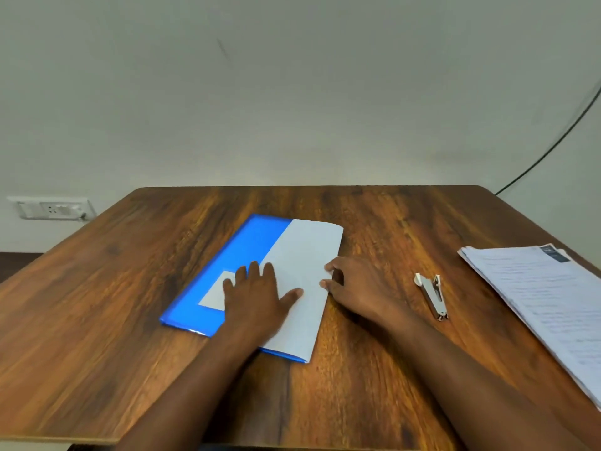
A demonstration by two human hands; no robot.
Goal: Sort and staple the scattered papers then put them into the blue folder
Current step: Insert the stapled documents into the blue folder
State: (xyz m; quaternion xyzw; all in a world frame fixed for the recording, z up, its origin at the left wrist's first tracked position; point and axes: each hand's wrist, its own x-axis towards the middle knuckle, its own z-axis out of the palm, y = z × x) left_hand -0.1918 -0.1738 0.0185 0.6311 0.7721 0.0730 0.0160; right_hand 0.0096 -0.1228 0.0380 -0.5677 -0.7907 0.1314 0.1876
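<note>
While the left hand lies flat pinning the folder at frame centre, the right hand pinches the sheet's edge, likely squaring it; stapler idle right.

The table has a wood-grain top, brown with dark streaks, smooth with a low satin sheen. The blue folder looks like smooth, glossy plastic with a bright highlight along its near edge and carries 1 matt pale label; the sheets lying on it and the stack of papers at the right are matt white paper. The stapler is bright, polished metal, and the wall is matt, pale paint.
</note>
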